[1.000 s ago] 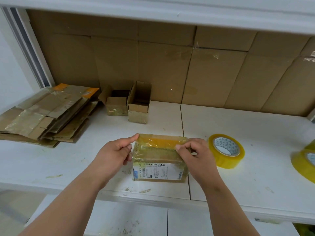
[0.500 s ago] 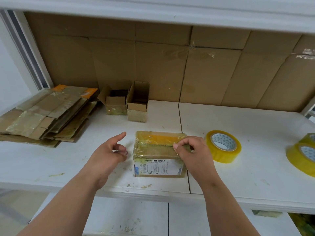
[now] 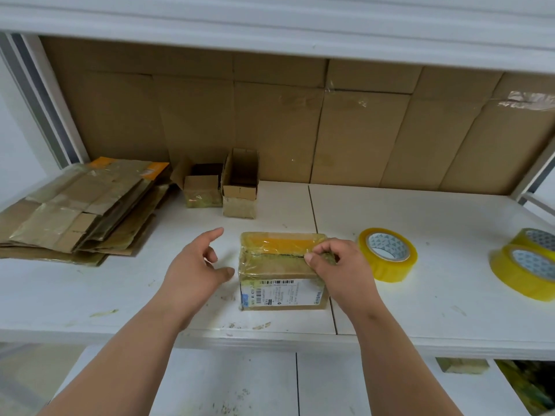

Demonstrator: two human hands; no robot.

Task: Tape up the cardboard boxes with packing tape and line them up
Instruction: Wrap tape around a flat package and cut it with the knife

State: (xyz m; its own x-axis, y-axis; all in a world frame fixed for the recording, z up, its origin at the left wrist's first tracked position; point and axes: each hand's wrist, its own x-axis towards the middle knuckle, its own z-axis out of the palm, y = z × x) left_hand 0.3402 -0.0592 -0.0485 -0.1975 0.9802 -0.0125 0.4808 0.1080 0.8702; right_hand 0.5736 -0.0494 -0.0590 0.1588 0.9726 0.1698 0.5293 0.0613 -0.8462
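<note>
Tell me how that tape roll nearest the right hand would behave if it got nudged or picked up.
The tape roll lies flat on its side on the shelf, so a nudge would probably slide it, not roll it. Its thick winding suggests it is stiff and fairly weighty. The glossy surface could be slippery; the open core offers a safer grip.

Three boxes (image 3: 282, 270), three tape rolls (image 3: 387, 253).

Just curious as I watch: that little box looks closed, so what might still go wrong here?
The box still shows a dark slit between its top flaps, so it may not be sealed. Only the right hand pinches its top; the left hand is off it, so it could slide. It sits near the shelf front edge and could be knocked off.
</note>
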